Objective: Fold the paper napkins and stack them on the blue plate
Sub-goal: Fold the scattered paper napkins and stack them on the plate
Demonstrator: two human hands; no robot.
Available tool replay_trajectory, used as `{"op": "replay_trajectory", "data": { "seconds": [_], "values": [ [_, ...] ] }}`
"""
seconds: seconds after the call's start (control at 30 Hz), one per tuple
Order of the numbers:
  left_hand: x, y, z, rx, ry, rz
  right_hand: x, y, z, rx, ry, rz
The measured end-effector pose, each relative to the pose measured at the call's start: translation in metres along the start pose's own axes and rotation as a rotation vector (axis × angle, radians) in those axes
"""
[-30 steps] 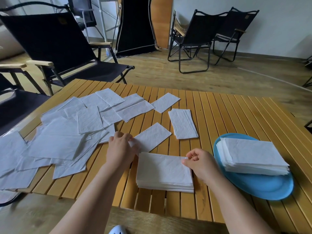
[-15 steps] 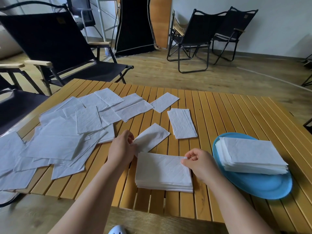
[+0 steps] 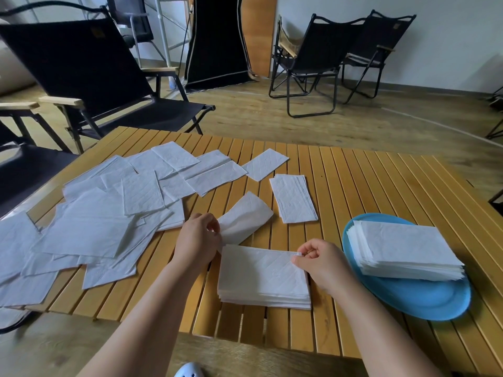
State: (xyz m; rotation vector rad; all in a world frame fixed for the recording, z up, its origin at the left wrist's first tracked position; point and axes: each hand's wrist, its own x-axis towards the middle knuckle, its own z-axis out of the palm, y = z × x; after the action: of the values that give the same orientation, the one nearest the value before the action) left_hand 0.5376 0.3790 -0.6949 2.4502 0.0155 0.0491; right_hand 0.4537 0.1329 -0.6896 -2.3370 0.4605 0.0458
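Roughly halfway, I'd say: the plate just right of the right hand already carries a thick folded stack, but a big loose spread sits left of the left hand. That left hand pinches one napkin, lifting its near end. The right pinches the far corner of the pile lying between both hands, so plenty left.
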Motion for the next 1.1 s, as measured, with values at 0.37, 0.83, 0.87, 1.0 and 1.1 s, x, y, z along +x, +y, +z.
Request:
{"op": "replay_trajectory", "data": {
  "seconds": [0.37, 0.83, 0.87, 1.0, 1.1],
  "values": [
    [-0.005, 0.009, -0.007, -0.215, 0.087, 0.057, -0.001, -0.001, 0.0, 0.021, 0.0, 0.01],
    [-0.026, 0.034, -0.027, -0.309, -0.063, 0.427, -0.001, -0.011, -0.003, 0.252, 0.082, -0.113],
    [-0.027, 0.036, -0.028, -0.315, -0.089, 0.454, -0.001, -0.011, -0.003, 0.267, 0.079, -0.124],
    [-0.031, 0.038, -0.03, -0.407, -0.153, 0.465, -0.003, -0.013, -0.006, 0.3, 0.115, -0.115],
    [-0.032, 0.038, -0.032, -0.609, -0.183, 0.389, -0.005, -0.015, -0.01, 0.408, 0.126, -0.134]
  ]
}}
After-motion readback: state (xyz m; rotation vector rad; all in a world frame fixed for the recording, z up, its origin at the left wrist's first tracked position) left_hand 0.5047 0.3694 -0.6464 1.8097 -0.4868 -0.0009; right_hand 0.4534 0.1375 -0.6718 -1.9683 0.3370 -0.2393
